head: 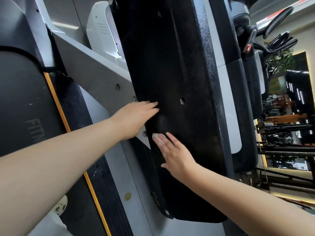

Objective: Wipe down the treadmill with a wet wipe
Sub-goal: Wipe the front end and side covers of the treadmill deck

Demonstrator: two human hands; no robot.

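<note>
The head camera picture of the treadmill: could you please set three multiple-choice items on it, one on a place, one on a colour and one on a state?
1. Where is the wet wipe?
A. under the right hand's fingers on the black panel
B. on the floor
C. draped over the left forearm

2. What colour is the stripe beside the treadmill belt?
A. green
B. orange-yellow
C. blue

3. How does the left hand lie?
A. clenched in a fist
B. flat, fingers straight against the panel's edge
C. gripping a bottle

Answers: 1 A, white wipe shows beneath the right hand on the black panel; 2 B, the line is orange-yellow; 3 B, the fingers are extended.
</note>
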